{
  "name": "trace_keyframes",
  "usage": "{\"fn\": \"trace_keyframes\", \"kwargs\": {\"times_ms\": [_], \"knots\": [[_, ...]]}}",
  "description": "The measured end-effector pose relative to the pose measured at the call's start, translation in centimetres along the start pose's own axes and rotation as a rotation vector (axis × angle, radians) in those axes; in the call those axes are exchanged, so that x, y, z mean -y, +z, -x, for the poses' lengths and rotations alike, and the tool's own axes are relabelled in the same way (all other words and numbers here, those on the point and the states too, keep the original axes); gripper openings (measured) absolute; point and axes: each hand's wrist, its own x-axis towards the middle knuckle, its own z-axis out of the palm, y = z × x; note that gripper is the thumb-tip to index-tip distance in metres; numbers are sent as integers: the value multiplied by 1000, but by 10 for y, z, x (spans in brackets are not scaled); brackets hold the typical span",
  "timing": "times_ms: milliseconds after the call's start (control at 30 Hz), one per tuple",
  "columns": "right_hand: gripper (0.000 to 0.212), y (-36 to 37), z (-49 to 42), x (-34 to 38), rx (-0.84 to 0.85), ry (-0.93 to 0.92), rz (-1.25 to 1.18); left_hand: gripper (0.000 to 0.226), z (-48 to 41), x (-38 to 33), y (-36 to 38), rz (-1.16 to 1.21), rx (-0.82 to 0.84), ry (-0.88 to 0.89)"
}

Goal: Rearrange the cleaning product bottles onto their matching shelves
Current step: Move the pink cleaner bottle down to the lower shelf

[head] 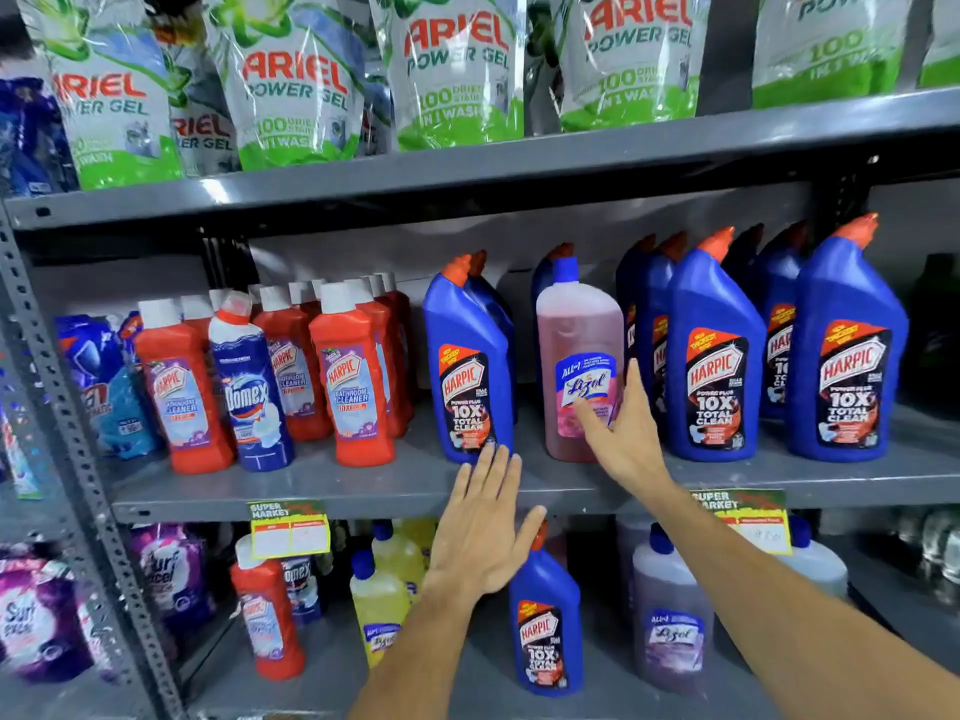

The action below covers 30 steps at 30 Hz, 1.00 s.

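Note:
A pink Lizol bottle (577, 335) stands on the middle shelf (363, 485) between blue Harpic bottles (470, 366). My right hand (621, 433) is spread open against the Lizol bottle's lower right side, fingers touching its label. In front of the shelf edge my left hand (480, 532) is open and flat, its fingertips just below the nearest blue Harpic bottle, holding nothing. Further left on this shelf, a blue Domex bottle (252, 387) stands among red Harpic bathroom cleaners (353, 376). On the lower shelf stand a blue Harpic bottle (545, 621), a purple Lizol (672, 615), yellow Lizol bottles (382, 600) and a red Harpic (267, 621).
Ariel Power Gel pouches (296, 80) fill the top shelf. More blue Harpic bottles (841, 356) crowd the middle shelf's right. Surf Excel pouches (36, 615) sit lower left beside the perforated grey upright (67, 433). Yellow price tags (290, 530) hang on the shelf edge.

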Motion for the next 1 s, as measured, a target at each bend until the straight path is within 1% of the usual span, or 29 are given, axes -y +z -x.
{"fn": "trace_keyframes", "kwargs": {"times_ms": [67,133,333,367,433,500,567,633,767,1000], "knots": [[107,3,-6,0,-2,51,-30,69,-2,-1,3,-27,-1,-9],[111,5,-9,0,14,90,-40,64,-5,-2,3,-17,5,-34],[117,5,-11,-6,-106,70,-27,61,-4,0,3,10,-25,-39],[115,5,-10,-6,-118,69,-19,61,-3,-1,4,12,-31,-39],[100,5,-11,-5,-127,79,2,61,-3,0,4,7,-38,-40],[88,0,-17,-1,-89,111,22,61,-4,1,4,1,-47,-38],[87,-10,-24,3,-28,129,65,60,-4,0,5,-7,-47,-40],[89,-19,-26,7,-7,127,101,59,-3,-1,5,-18,-45,-33],[90,-25,-8,15,-81,93,86,58,-3,-1,5,-15,-47,-27],[82,-35,48,26,-274,10,-104,56,-3,-4,1,-26,-59,-21]]}}
